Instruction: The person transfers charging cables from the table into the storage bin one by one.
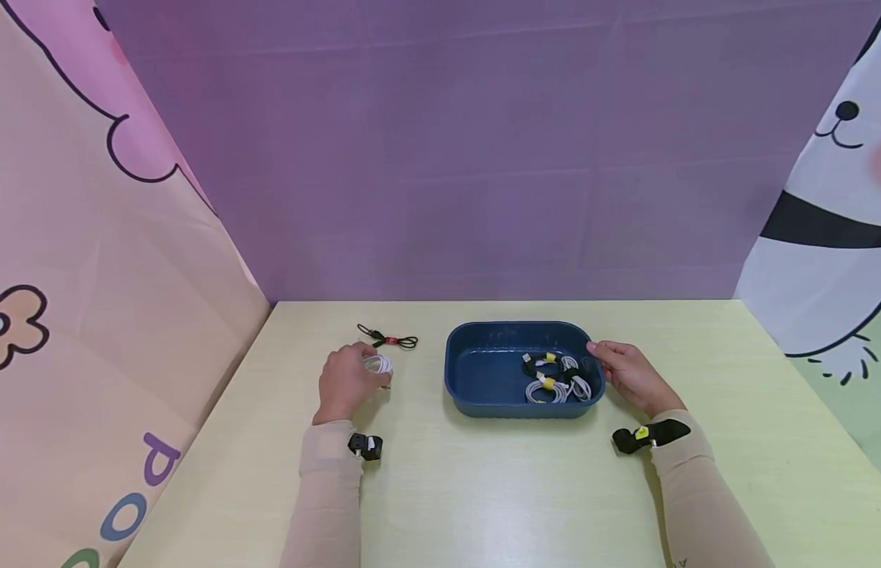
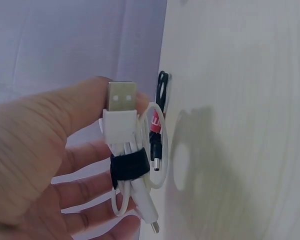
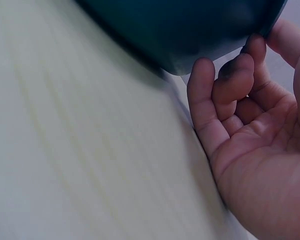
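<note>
Between thumb and fingers, my left hand [image 1: 345, 382] pinches a coiled white USB cable [image 1: 379, 364], left of the bin. The left wrist view shows the cable's USB plug [image 2: 122, 96] and a black strap [image 2: 129, 165] around its coils. On the table just beyond lies a black cable [image 1: 401, 341] bundled with a red tie. My right hand [image 1: 630, 373] grips the right rim of a dark blue plastic bin [image 1: 475, 386], thumb on the edge. Inside the bin's right half sit several coiled cables [image 1: 546, 392], white, grey and black, some with yellow ties.
The pale wooden table [image 1: 497, 489] ends at a purple backdrop [image 1: 483, 158]. Printed cloth panels stand on the left [image 1: 92, 315] and right sides. Each wrist wears a small black camera.
</note>
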A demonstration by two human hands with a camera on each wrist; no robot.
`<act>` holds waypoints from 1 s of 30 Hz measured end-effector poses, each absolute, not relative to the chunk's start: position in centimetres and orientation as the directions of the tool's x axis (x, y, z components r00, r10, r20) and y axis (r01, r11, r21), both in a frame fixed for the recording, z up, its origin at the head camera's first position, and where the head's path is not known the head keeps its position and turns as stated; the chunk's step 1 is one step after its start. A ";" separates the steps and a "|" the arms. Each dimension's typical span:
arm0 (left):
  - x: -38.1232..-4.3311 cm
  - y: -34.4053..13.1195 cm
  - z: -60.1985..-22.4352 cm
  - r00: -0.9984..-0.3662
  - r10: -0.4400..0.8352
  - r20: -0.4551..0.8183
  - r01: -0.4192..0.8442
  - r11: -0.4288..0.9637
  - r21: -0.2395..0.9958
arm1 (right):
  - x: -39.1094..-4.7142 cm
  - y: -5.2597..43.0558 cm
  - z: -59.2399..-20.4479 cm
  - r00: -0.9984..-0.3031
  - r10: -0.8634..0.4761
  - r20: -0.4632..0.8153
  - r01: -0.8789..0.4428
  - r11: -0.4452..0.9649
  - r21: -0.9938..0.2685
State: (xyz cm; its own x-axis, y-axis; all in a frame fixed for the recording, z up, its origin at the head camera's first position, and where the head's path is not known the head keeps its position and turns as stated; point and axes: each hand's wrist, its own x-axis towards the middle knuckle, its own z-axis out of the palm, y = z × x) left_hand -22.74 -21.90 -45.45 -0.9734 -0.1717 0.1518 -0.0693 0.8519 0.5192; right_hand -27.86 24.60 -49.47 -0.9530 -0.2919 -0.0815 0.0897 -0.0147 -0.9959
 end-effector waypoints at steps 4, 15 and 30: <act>-22.8 -21.9 -45.4 -0.973 -0.168 0.158 -0.063 0.854 0.516 | -27.9 24.6 -49.5 -0.953 -0.292 -0.086 0.092 -0.008 -0.996; -22.9 -21.8 -45.3 -0.968 -0.180 0.176 -0.056 0.836 0.546 | -28.1 24.7 -49.9 -0.954 -0.288 -0.086 0.087 0.009 -0.996; -23.1 -21.3 -45.3 -0.954 -0.184 0.236 -0.010 0.807 0.590 | -28.2 24.7 -50.1 -0.958 -0.271 -0.090 0.090 0.012 -0.996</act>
